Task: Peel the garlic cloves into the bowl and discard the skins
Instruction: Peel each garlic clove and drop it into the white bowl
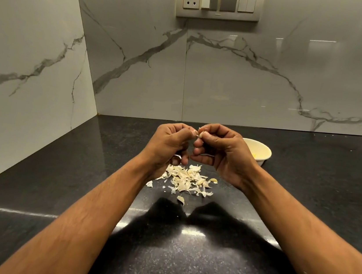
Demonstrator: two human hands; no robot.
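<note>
Currently, step in hand: peeling one garlic clove [201, 135], held in the air above the pile of skins [187, 180].
Left hand [169, 144]: fingers curled, fingertips pinching at the clove's end or at a bit of skin on it; which of the two cannot be told. A ring shows on one lower finger.
Right hand [217, 150]: fingers curled round the clove, thumb and forefinger pinching it; only a pale tip of the clove shows between the two hands.
Bowl [263, 151]: white, on the table [308, 176], beyond and to the right of the skins; partly hidden behind the right hand. Something yellowish inside, probably peeled cloves; count not readable.
Skins: loose heap on the table directly below the hands, one stray piece on the near side of the heap. A few plumper pieces at the heap's right edge may be unpeeled cloves; not certain.
Progress (judgement): well into the task, given the size of the heap; skins not yet discarded.
Next move calls for (judgement): stripping the remaining skin free, letting it fall on the heap, then carrying the bare clove rightward past the heap to drop in the bowl.
Watch: thin skin clinging to fingertips.
</note>
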